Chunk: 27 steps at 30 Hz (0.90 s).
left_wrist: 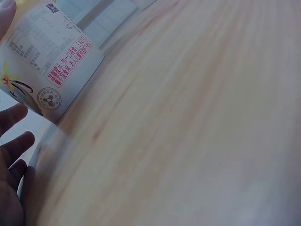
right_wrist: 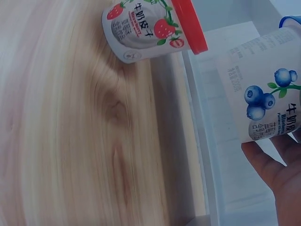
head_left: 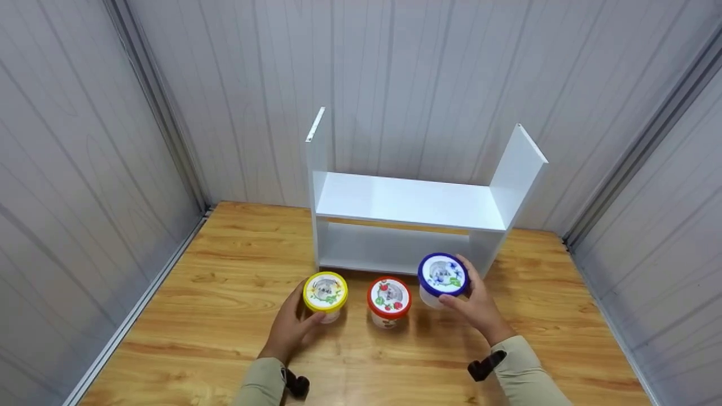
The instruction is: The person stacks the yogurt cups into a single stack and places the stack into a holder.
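Three lidded food tubs are lined up before the white shelf. My left hand (head_left: 289, 327) holds the yellow-lidded tub (head_left: 325, 291), thumb on its near side; in the left wrist view this tub (left_wrist: 51, 66) shows a vanilla flower and printed text. My right hand (head_left: 479, 307) grips the blue-lidded tub (head_left: 443, 274) from the right; blueberries decorate this tub (right_wrist: 268, 94) in the right wrist view, where it appears raised off the table. Between them, touched by neither hand, stands the red-lidded tub (head_left: 389, 298) with strawberries on its side.
A white two-tier shelf unit (head_left: 412, 200) with upright side panels stands just behind the tubs. Its lower board (head_left: 395, 248) is close to them. Ribbed pale walls (head_left: 395, 84) enclose the wood-grain table (head_left: 225, 316) at the back and both sides.
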Motion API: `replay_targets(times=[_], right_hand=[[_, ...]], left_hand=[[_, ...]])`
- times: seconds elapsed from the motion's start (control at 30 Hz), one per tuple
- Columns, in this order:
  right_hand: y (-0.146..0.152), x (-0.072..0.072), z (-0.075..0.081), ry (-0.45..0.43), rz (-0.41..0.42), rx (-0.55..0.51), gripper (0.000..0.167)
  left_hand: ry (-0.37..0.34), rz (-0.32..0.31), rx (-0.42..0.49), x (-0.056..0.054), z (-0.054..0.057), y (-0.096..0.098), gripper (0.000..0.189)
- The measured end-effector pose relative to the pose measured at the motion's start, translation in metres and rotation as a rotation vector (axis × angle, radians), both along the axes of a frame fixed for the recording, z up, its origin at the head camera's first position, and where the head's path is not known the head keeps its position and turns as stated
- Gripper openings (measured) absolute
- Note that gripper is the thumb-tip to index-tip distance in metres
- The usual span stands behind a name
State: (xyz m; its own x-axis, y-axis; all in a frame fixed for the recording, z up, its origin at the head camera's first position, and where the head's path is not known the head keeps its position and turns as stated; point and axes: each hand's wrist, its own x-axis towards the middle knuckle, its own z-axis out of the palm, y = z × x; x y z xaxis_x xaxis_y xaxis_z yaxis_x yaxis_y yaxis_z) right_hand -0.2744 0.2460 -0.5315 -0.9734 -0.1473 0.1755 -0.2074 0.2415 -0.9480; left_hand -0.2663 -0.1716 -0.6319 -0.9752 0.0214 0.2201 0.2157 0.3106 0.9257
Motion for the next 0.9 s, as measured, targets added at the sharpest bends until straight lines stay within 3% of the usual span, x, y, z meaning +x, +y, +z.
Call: replay_targets(times=[0.2, 0.9], right_hand=[[-0.006, -0.001, 0.003, -0.010, 0.003, 0.013, 0.098], [-0.032, -0.007, 0.007, -0.025, 0.024, -0.006, 0.102]], left_hand=[[-0.015, 0.009, -0.010, 0.001, 0.000, 0.000, 0.097], [0.028, -0.001, -0.005, 0.000, -0.002, 0.000, 0.093]])
